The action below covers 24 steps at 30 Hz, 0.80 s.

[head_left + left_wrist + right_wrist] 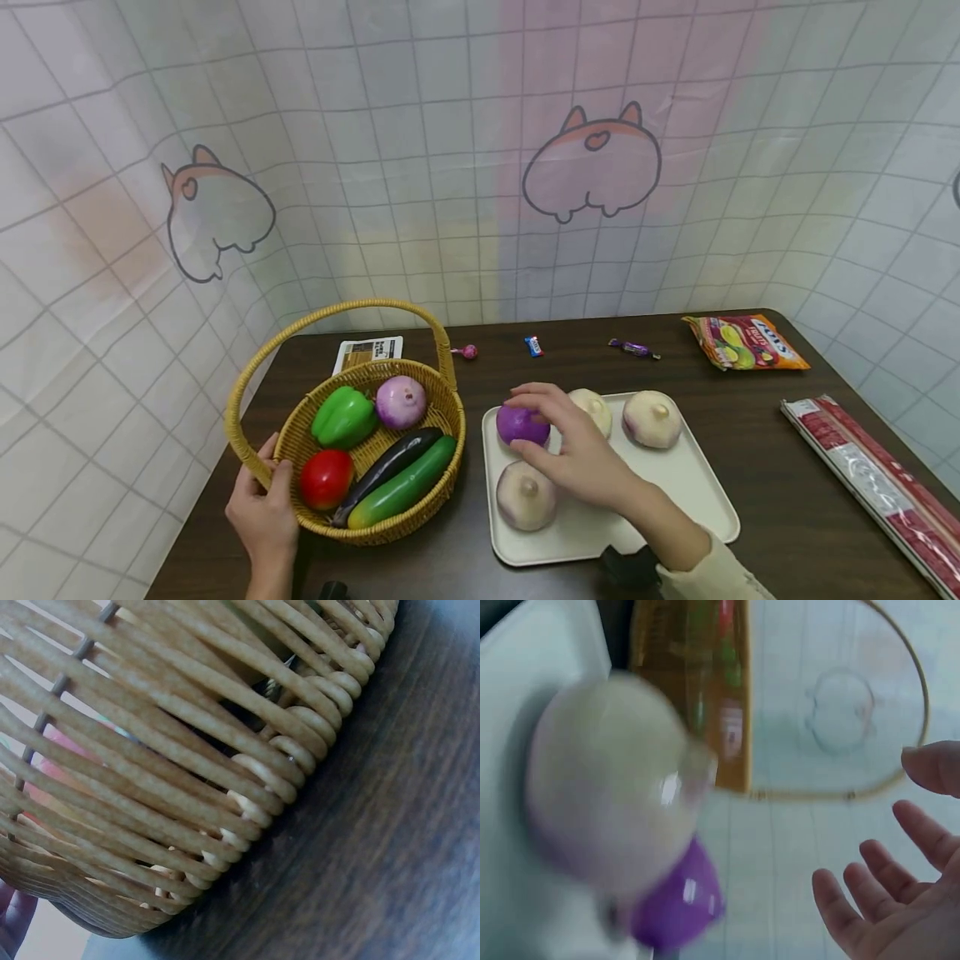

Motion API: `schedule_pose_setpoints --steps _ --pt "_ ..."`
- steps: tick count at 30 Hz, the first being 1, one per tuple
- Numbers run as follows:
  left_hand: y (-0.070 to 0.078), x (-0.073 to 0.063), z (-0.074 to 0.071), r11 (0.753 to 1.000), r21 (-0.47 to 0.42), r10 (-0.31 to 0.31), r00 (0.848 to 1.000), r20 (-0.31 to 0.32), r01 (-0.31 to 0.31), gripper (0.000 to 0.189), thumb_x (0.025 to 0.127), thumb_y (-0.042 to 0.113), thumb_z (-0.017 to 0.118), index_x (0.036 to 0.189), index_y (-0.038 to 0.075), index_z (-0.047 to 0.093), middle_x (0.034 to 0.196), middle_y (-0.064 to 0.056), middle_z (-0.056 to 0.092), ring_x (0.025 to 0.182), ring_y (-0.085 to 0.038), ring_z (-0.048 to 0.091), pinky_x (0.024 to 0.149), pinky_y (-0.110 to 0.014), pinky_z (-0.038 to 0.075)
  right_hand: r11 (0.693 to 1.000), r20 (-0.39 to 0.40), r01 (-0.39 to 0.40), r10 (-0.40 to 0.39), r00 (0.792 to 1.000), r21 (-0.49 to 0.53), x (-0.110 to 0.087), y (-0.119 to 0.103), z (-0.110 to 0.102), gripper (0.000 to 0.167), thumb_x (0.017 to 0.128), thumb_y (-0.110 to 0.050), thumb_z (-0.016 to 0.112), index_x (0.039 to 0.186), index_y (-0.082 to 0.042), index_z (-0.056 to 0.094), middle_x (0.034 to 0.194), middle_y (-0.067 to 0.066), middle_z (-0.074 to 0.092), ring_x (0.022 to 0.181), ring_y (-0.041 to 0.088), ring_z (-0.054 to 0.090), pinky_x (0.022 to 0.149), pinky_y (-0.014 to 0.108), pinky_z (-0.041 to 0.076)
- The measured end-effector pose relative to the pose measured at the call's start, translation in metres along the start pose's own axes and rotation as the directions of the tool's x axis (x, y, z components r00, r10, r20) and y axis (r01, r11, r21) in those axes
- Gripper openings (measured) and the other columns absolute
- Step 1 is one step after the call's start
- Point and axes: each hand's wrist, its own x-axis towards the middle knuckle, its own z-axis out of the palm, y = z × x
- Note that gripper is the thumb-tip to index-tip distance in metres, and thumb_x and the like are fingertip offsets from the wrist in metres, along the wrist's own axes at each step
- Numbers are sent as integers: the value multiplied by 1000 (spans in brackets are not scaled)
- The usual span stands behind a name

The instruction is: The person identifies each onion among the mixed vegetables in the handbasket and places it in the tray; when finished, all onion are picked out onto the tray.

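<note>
My left hand (262,508) grips the yellow wicker basket (459,467) at its left side, thumb over the rim by the foot of the handle. Inside lie a green bell pepper (343,418), a purple-and-white onion (401,402), a tomato (327,479), an eggplant (393,465) and a cucumber (405,483). Over the white tray (675,508), my right hand (581,458) has its fingers apart and holds nothing. Just beyond its fingertips sits a purple round vegetable (519,425). White, turnip-like vegetables (527,497) lie around it on the tray; one looms blurred in the right wrist view.
Along the back of the dark table lie a printed card (367,352), a lollipop (467,352), a small blue candy (534,346) and a purple-wrapped candy (634,348). An orange snack bag (746,342) and a long red-and-white package (873,492) lie at the right.
</note>
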Motion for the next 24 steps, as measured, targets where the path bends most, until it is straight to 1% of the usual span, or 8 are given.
schedule_pose_setpoints --steps 1,4,6,9,11,14,18,24 --pt "1 0 0 1000 -2 2 1000 -1 -2 29 87 1 67 115 8 73 96 -2 72 76 -2 53 65 -13 39 1000 12 3 -3 1000 5 5 -3 7 40 88 -13 72 125 -20 60 137 -2 50 122 18 51 94 38 48" --pt "3 0 0 1000 -17 5 1000 -1 -5 25 88 1 67 111 4 73 105 -9 73 83 0 57 69 -11 41 999 45 3 -5 999 35 19 -11 30 41 88 -13 71 126 -18 58 136 -1 50 122 18 52 96 39 48" --pt "4 0 1 1000 -29 3 1000 1 -3 20 88 0 66 107 0 73 111 -13 71 87 2 59 71 -10 41 998 64 -18 15 998 53 26 -14 45 42 88 -14 71 128 -17 58 136 -2 50 122 17 52 96 40 47" --pt "5 0 1 999 -42 -3 1000 3 3 13 88 -1 66 100 -3 72 116 -13 69 92 3 60 73 -10 41 995 89 -55 48 995 83 35 -19 64 42 89 -15 70 129 -17 57 137 -2 49 121 15 51 96 41 47" --pt "5 -1 1 999 -44 -5 1000 2 5 13 88 -1 66 99 -4 72 116 -13 69 93 3 60 73 -9 41 993 106 -77 67 992 94 40 -20 76 43 90 -17 69 130 -18 56 138 -1 49 122 13 49 98 40 46" --pt "5 -1 1 999 -46 -4 1000 0 4 14 88 -1 66 99 -4 72 115 -14 70 92 3 60 72 -10 41 991 126 -91 78 989 100 47 -22 89 44 90 -18 68 132 -18 55 139 0 48 122 13 49 98 38 46" --pt "5 0 0 999 -45 -5 1000 -2 5 14 87 -1 66 100 -3 72 115 -14 70 91 2 60 72 -10 41 987 138 -105 89 986 118 55 -22 104 46 91 -17 67 134 -12 53 139 3 47 122 17 50 97 37 48" --pt "5 -1 1 999 -51 2 1000 -2 -2 14 87 -2 66 99 -3 72 114 -14 70 90 0 59 72 -11 41 971 119 -184 166 979 155 69 -16 122 51 89 -19 69 135 -7 51 132 10 50 116 28 54 95 37 49"
